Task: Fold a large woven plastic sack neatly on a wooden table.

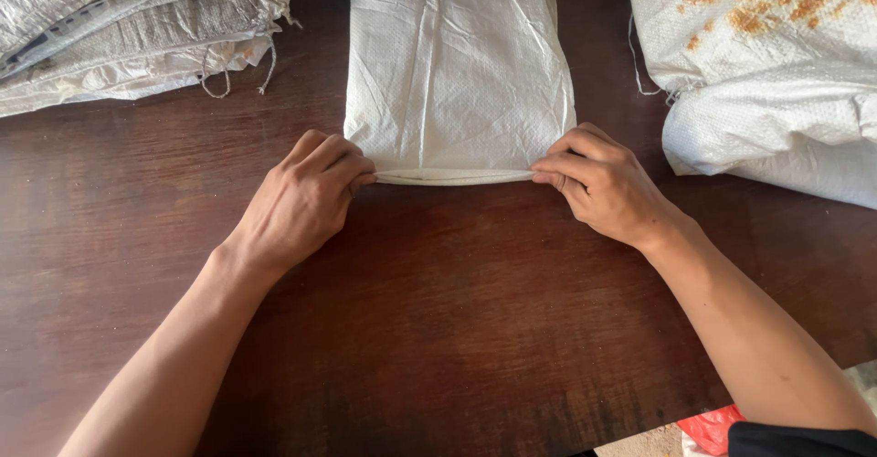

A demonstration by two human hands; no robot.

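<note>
white woven plastic sack [457,73] flat centre table, stack of grey-white woven sacks [128,27] top left, rust-stained white woven sack [776,64] right

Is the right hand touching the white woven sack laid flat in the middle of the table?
Touching. The head view shows the right hand pinching the near corner of the white sack between its fingertips.

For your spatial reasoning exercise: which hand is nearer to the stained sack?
Right. The right hand pinches the folded white sack just below-left of the stained sack; the left hand is farther left.
</note>
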